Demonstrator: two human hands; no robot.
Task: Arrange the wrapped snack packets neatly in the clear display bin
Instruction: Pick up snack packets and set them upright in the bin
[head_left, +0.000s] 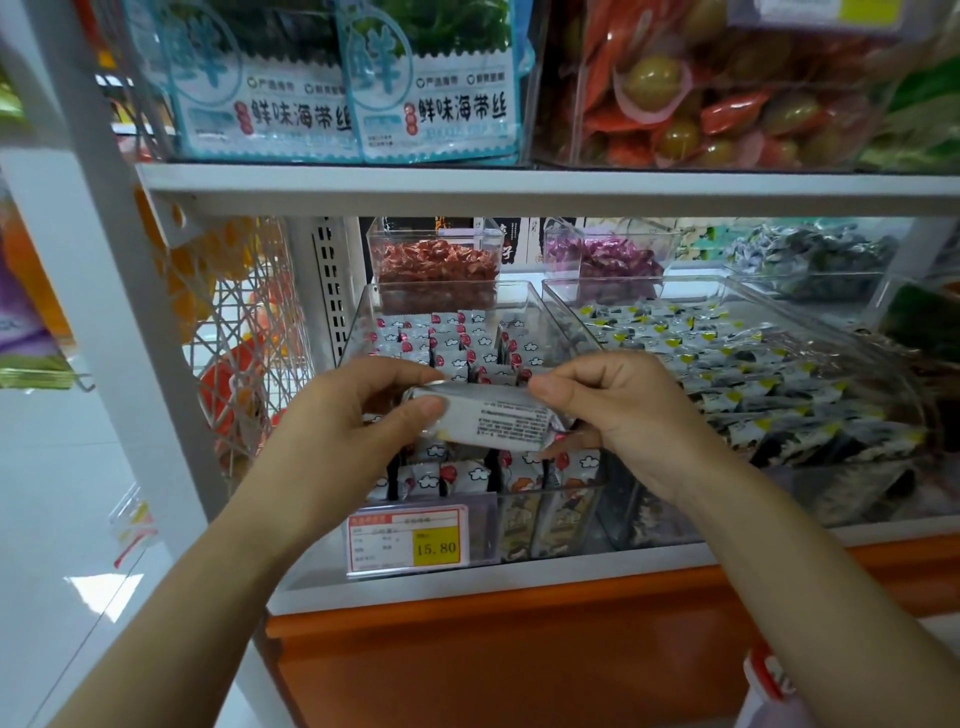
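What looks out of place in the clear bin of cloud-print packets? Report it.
Only one packet stands out: the left hand and right hand hold it crosswise above the clear bin, text side up, while the other packets stand in rows, fronts showing. Nothing looks spilled.

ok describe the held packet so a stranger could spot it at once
Find the clear display bin with the yellow 15.80 price tag on its front. Above it, the left hand and right hand hold one packet between them. Unlike the cloud-printed packets below, it shows a plain silver back with black print.
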